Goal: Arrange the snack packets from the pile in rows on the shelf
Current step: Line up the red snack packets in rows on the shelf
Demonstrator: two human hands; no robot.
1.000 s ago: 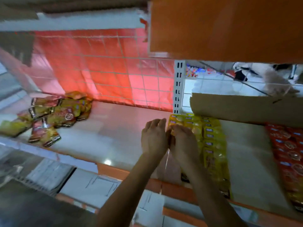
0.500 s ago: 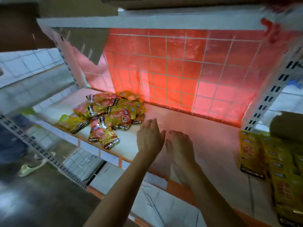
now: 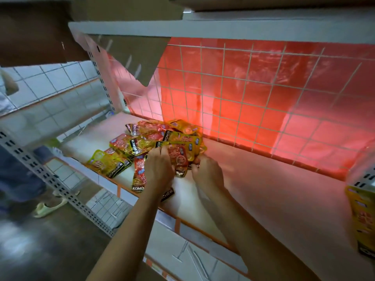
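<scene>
A pile of yellow and red snack packets [image 3: 142,142] lies at the back left of the white shelf [image 3: 253,189]. Both my hands are at the pile's right side. My left hand [image 3: 160,169] curls its fingers over a red and yellow packet [image 3: 179,159] on top of the pile. My right hand [image 3: 207,173] pinches the same packet's right edge with curled fingers. A row of yellow packets [image 3: 361,220] lies at the shelf's far right edge, partly cut off by the frame.
A red sheet behind a wire grid [image 3: 253,94] backs the shelf. A slotted metal upright [image 3: 60,189] runs at the left. Someone's sandalled foot [image 3: 48,205] stands on the dark floor at left. A cardboard flap [image 3: 138,57] hangs from the shelf above.
Both hands left the yellow row at the right, moved left across the shelf and reached the pile. They now hold a packet there. The view has swung left with them.
</scene>
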